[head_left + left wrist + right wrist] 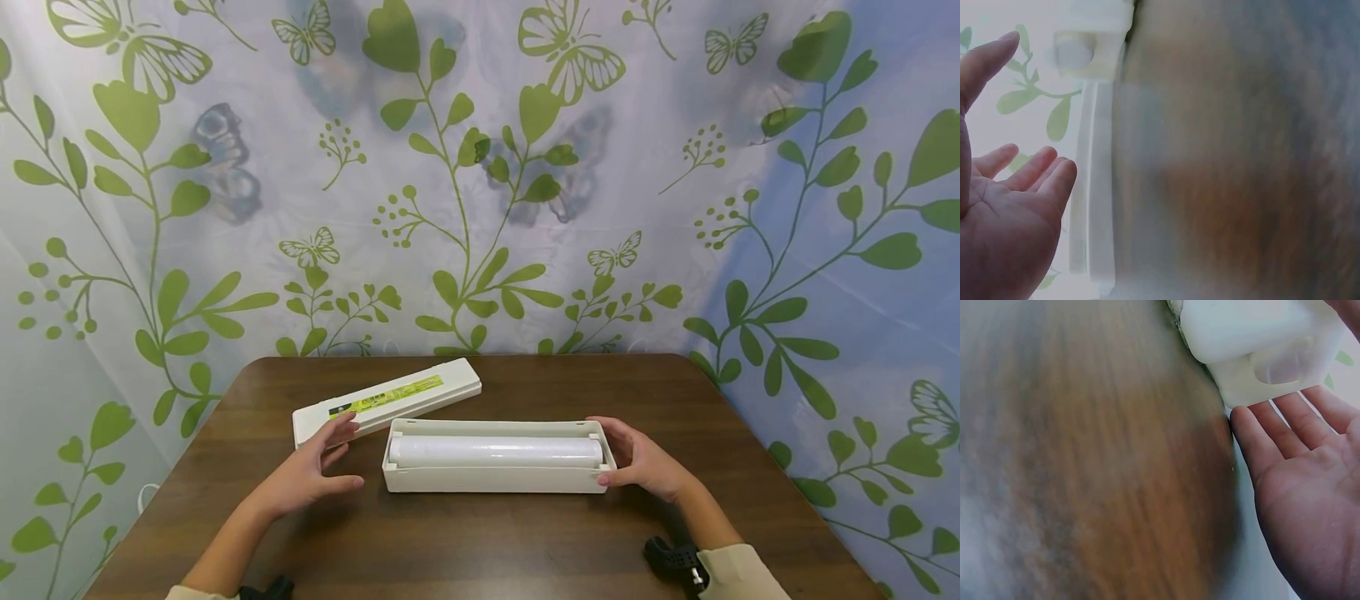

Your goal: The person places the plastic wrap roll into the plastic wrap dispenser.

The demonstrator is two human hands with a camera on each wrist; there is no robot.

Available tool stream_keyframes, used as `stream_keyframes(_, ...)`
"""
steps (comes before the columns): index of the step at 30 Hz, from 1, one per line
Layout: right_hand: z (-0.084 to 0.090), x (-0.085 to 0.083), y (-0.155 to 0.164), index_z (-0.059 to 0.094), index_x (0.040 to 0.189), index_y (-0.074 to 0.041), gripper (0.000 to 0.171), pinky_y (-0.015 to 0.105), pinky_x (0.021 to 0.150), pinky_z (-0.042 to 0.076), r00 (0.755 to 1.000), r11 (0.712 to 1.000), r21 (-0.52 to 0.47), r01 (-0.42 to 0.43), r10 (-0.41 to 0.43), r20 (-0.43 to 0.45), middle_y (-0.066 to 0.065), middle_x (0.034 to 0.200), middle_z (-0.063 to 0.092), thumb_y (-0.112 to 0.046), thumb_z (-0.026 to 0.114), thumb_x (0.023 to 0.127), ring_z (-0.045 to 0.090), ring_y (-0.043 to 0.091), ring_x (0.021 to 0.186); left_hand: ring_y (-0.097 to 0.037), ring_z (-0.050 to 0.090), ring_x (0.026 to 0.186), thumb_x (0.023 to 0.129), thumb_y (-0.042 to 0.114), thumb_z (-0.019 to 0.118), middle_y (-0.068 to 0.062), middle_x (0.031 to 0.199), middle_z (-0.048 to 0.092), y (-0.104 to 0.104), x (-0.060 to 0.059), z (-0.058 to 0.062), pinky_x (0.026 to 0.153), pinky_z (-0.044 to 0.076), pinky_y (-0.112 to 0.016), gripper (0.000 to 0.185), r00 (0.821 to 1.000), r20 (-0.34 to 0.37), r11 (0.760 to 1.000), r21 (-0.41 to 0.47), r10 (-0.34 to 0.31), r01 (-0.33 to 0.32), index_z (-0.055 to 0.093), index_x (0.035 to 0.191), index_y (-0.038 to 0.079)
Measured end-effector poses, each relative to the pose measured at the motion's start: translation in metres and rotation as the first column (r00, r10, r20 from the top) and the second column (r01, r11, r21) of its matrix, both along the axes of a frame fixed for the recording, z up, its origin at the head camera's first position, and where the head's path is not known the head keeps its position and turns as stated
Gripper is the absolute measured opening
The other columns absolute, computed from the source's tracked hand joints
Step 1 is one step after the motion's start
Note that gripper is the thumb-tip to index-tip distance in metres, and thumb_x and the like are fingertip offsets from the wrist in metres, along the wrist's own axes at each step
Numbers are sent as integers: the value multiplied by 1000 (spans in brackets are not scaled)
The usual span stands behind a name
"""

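In the head view a long white dispenser box (495,481) stands lidless on the table, with a shiny white roll, like plastic wrap (495,452), lying inside it. My right hand (645,462) spans the box's right end, thumb at the front corner and fingers at the back corner. In the right wrist view its fingertips (1244,422) meet the white box end (1235,381). To the left of the box, my left hand (303,475) is held apart from it with spread fingers, holding nothing. Its fingertips overlap the white lid (435,392) in view; whether they touch cannot be told.
The lid lies aslant behind the box to the left, bearing a yellow-green label (401,393). Under everything is a dark brown wooden table (495,542). A curtain (480,208) with green leaves and butterflies hangs behind the table's far edge.
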State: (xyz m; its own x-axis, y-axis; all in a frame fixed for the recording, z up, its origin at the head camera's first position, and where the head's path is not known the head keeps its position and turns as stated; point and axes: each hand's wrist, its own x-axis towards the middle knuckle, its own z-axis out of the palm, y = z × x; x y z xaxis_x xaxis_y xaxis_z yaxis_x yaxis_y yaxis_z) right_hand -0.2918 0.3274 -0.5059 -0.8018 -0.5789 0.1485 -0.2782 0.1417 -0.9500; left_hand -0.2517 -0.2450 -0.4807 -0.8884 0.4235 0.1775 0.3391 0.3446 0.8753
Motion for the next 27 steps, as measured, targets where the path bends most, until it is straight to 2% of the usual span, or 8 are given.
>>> stream_keyframes(3,-1,-1,0,31,153,4,87,27,97,54,1000,1000,-1,-3,3,-13,33,148,43,2,80,81,57,8,123,-49,32,146,84,17,85,-30,158,34,-7,-1,2,115,39,-20,99,1000,-1,1000,-1,21,-21,22,160,3)
stream_keyframes(6,-1,-1,1,30,153,5,87,27,97,55,1000,1000,-2,-9,9,-23,30,148,44,2,80,82,57,8,124,-45,33,147,85,16,84,-31,157,34,-14,-2,2,111,37,-10,97,999,-3,999,12,35,-35,23,159,3)
stream_keyframes(8,-2,-1,1,30,153,5,87,27,97,55,1000,1000,-4,-11,11,-22,28,148,45,2,80,82,56,8,124,-37,37,147,84,15,85,-31,156,34,-18,-3,2,110,37,-8,97,999,-17,999,21,46,-46,24,158,2)
stream_keyframes(13,-1,0,1,32,153,1,87,27,98,55,1000,1000,-2,6,-6,3,23,149,46,1,81,81,56,7,125,-2,39,144,84,13,85,-32,157,33,-27,-6,1,111,34,-7,95,995,-76,997,30,70,-68,25,157,-2)
stream_keyframes(15,0,0,1,32,153,1,87,27,97,55,1000,1000,-1,11,-11,7,25,149,45,0,81,81,57,7,124,2,38,143,84,13,85,-31,158,32,-30,-8,0,111,33,-6,95,992,-92,996,26,84,-82,26,157,-3)
stream_keyframes(19,0,0,1,32,153,1,88,27,97,55,1000,1000,3,9,-9,11,30,150,42,-1,81,81,57,7,124,-1,39,143,83,14,86,-30,158,33,-37,-11,-1,109,31,-3,94,988,-105,994,3,110,-111,29,155,-4)
stream_keyframes(24,0,0,1,32,154,0,88,28,98,55,1000,1000,11,9,-9,18,31,150,41,-2,82,81,57,6,125,11,39,135,81,15,87,-30,155,40,-46,-16,-3,107,31,-2,89,983,-133,992,-19,125,-128,36,151,-6)
stream_keyframes(27,1,0,1,32,154,-1,88,28,97,55,1000,1000,16,13,-13,22,31,151,42,-2,82,81,57,6,125,14,40,133,80,15,89,-29,152,44,-51,-20,-3,107,33,-3,87,979,-154,990,-28,136,-142,40,149,-6)
